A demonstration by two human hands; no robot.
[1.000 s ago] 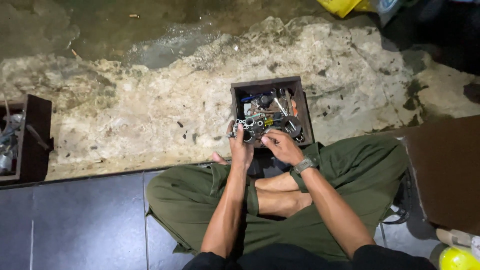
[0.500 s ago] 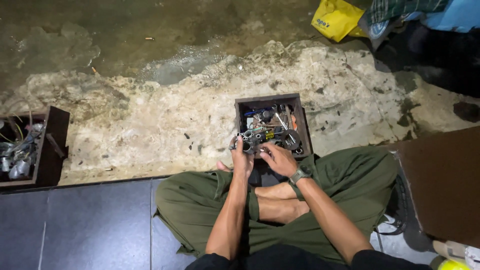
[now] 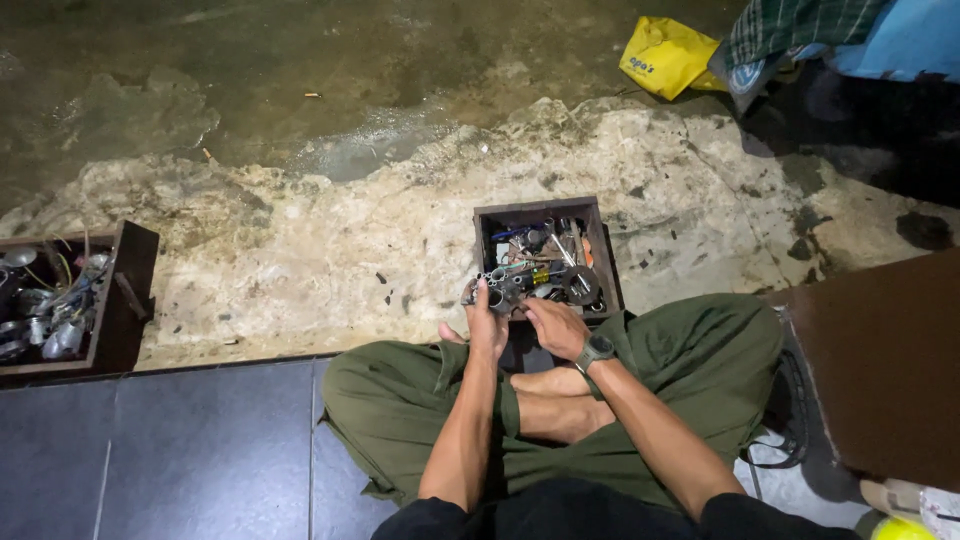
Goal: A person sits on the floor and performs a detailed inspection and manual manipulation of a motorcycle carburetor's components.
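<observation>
I sit cross-legged in green trousers with a small dark wooden box [image 3: 487, 218] of metal tools and parts on the ground before my knees. My left hand [image 3: 486, 322] is at the box's near left corner, its fingers closed around a small metal part [image 3: 497, 291] lifted at the rim. My right hand [image 3: 556, 323], with a dark watch on the wrist, rests at the box's near edge and touches the same cluster of metal pieces. Inside the box lie pliers, a round metal ring and several small tools.
A second dark wooden box [image 3: 125, 300] with metal parts and wires stands at far left. Rough pale concrete [image 3: 300, 250] lies ahead, dark tiles [image 3: 200, 440] under me. A brown board [image 3: 880, 370] is at my right; a yellow bag [image 3: 668, 55] and cloth sit at top right.
The camera view has shifted, so the box now sits lower in view and the yellow bag shows. Both hands stay at the box's near edge, working the metal part.
</observation>
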